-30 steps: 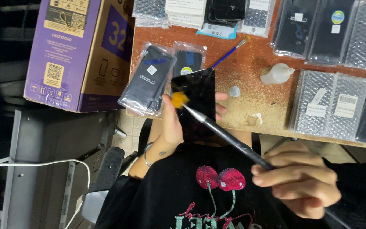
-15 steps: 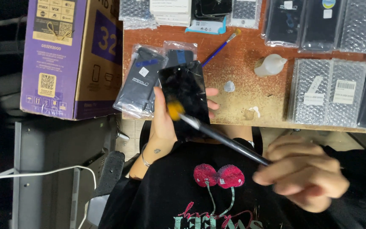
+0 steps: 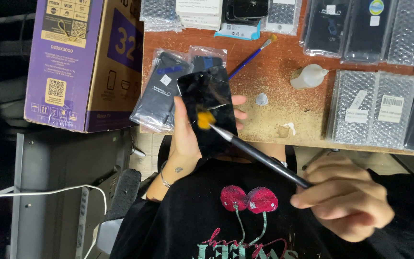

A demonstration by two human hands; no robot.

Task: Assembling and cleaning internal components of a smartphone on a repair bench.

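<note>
Brushing a glossy black phone screen

At frame centre, the left hand (image 3: 186, 139) grips the flat, rectangular screen (image 3: 210, 111); the right hand (image 3: 346, 201) pinches a slim dark brush (image 3: 259, 157) (orange bristles on the glass) above the speckled wooden table (image 3: 274, 96).

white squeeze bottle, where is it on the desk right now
In the head view the white squeeze bottle lies on its side on the brown desk, upper right of centre, between the blue-handled brush and the bubble-wrapped packs.
</note>
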